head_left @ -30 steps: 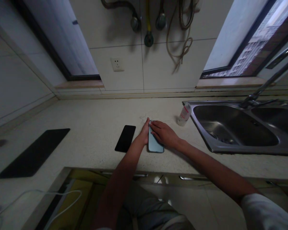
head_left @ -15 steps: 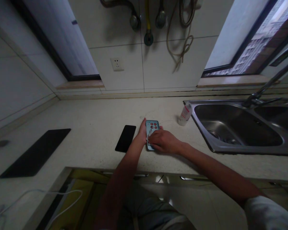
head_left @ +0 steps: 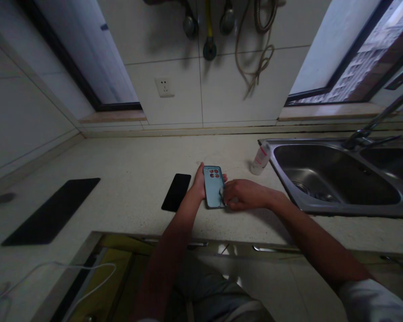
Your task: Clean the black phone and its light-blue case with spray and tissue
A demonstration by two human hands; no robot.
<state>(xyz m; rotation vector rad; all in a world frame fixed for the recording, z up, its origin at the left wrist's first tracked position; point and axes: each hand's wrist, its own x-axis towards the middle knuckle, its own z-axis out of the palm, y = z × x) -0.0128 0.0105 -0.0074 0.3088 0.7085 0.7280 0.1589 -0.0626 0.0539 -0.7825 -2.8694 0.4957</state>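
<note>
My left hand [head_left: 198, 184] is closed around a light blue phone case [head_left: 212, 187], with its thumb along the left edge and fingertips showing past the right edge. The case has round camera openings near its top. At the case's lower right edge is my right hand [head_left: 241, 195], fingers pinched on a small whitish wipe [head_left: 222, 192], mostly hidden by the fingers. Left of the case, a black smartphone [head_left: 176, 192] lies flat on the pale countertop [head_left: 134, 179].
A clear bottle with a pink-marked label [head_left: 260, 158] stands beside the steel sink [head_left: 336, 211] on the right. A dark flat mat [head_left: 50, 212] lies to the left. A white cable [head_left: 70, 269] runs across the lower left. Behind is a tiled wall with a socket [head_left: 164, 87].
My right hand has moved right across the case with the wipe, from its middle to its lower right edge, uncovering more of it. My left hand keeps its hold.
</note>
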